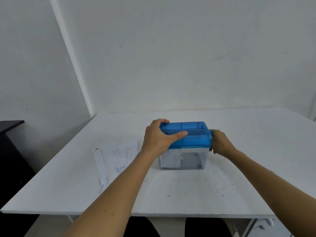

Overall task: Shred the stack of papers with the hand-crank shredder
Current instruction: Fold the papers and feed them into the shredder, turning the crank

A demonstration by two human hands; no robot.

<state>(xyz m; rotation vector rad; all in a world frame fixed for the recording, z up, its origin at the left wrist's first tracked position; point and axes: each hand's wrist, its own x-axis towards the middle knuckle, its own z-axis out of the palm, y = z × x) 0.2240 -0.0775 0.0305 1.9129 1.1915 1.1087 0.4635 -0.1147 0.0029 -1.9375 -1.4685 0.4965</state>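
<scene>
A hand-crank shredder (196, 139) with a translucent blue top and a clear bin (193, 159) stands in the middle of the white table (68, 185). My left hand (157, 137) grips the left end of the blue top, fingers over the far edge and thumb lying across the top. My right hand (220, 142) is blurred at the shredder's right end, curled round the crank handle, which it mostly hides. White paper shows inside the bin's left half. A stack of printed papers (116, 159) lies flat on the table, left of the shredder.
Dark specks are scattered on the table in front of and to the right of the shredder. A dark cabinet (10, 151) stands left of the table. White walls meet in a corner behind the table's far left edge.
</scene>
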